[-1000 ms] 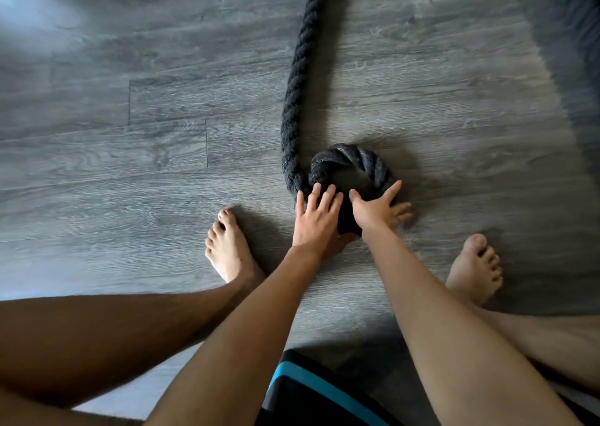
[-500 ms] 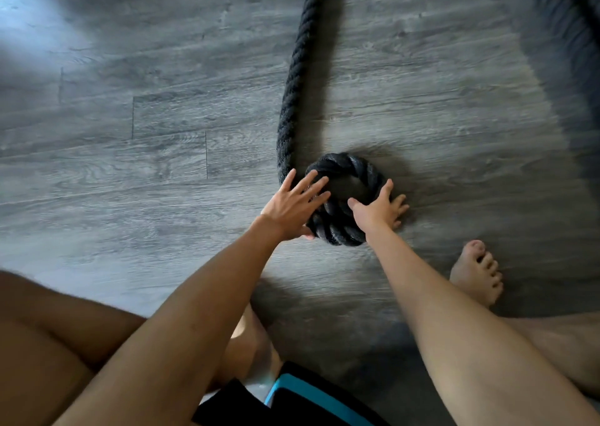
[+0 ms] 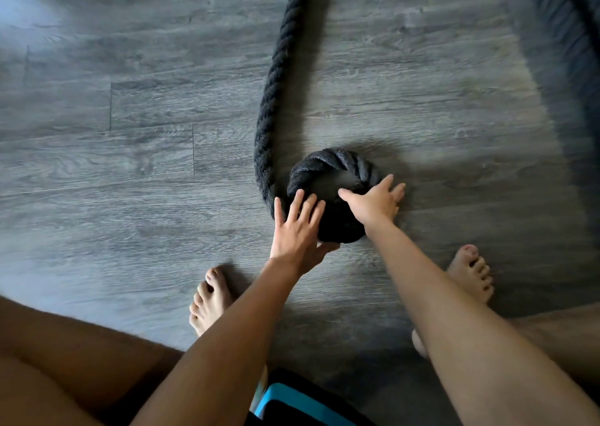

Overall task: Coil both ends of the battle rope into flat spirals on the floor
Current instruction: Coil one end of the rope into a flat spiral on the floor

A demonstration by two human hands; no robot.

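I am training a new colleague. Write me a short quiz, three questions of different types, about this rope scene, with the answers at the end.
1. True or false: both the left hand and the right hand rest on the rope coil.
2. Where does the long rope leave the coil?
A) on the coil's left side, running away from the person
B) on its right side, under the right arm
C) toward the person, between the feet
3. Fill in: the person's feet are ____, with no shoes or socks.

Key: 1 true; 2 A; 3 bare.
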